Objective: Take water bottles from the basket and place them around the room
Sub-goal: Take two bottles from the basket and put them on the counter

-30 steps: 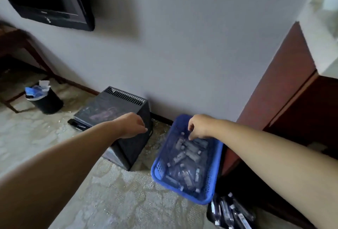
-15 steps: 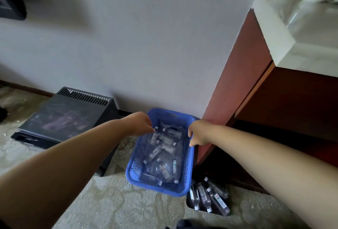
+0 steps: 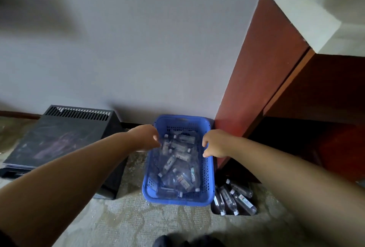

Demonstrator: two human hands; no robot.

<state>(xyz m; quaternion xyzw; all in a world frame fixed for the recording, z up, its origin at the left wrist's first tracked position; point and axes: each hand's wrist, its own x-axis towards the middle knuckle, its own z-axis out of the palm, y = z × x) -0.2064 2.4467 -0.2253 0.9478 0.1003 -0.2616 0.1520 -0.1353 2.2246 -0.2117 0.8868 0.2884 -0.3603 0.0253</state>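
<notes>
Blue basket [image 3: 178,200] down on the carpet [image 3: 128,223], far end pushed up close to the gray wall [image 3: 138,49]. Full of small clear water bottles [image 3: 178,160] with white caps, lying every which way, piled on top of each other.

Left hand [image 3: 145,137] over the basket's left edge, near the far corner. Fingers [image 3: 156,138] curled in, tips right by the top bottles. Cannot tell if clamped on the edge, on a bottle, or on nothing at all.

Right hand [image 3: 216,144] at the basket's right edge, straight across from the left hand. Fingers [image 3: 205,141] curled in too, thumb bent just under them, all pointing into the basket. Cannot tell if closed on the edge or only next to it.

Both arms bare, reaching in from the bottom corners of the view.

Left of the basket, a black box [image 3: 65,138] with a row of slots along its far edge, sitting on the floor, near the basket but not touching. Right of the basket, a red-brown cabinet [image 3: 256,89], very close to the basket's far right corner, with a white counter [image 3: 300,14] on top. A few loose bottles [image 3: 235,197] on the floor just beside the basket's near right corner, lying side by side. Tip of a dark shoe [image 3: 173,240] at the very bottom.
</notes>
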